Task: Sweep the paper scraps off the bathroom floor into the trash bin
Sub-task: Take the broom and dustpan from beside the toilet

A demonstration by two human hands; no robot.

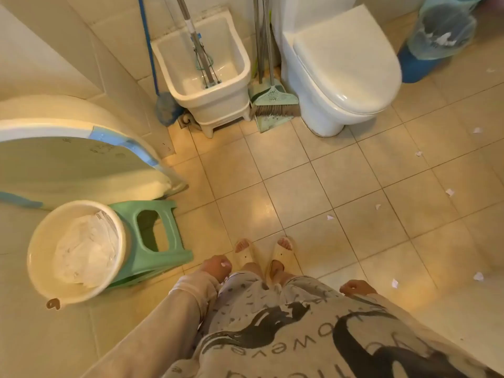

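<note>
Several small white paper scraps (330,217) lie scattered over the beige tiles on the right half of the floor, out to the right edge (478,276). A green broom (273,100) and its dustpan (268,121) lean upright between the mop sink and the toilet. The blue trash bin (414,67), lined with a translucent bag, stands at the far right, past the toilet. My left hand (215,268) hangs by my thigh with its fingers loosely curled. My right hand (357,287) hangs at my right hip, also loosely curled and holding nothing. Both hands are far from the broom.
A white toilet (341,66) with its lid down stands ahead on the right. A white mop sink (210,77) holds a mop. A blue-handled mop (163,107) leans in the corner. A green stool (155,241), a cream basin (73,252) and a large tub (68,159) fill the left.
</note>
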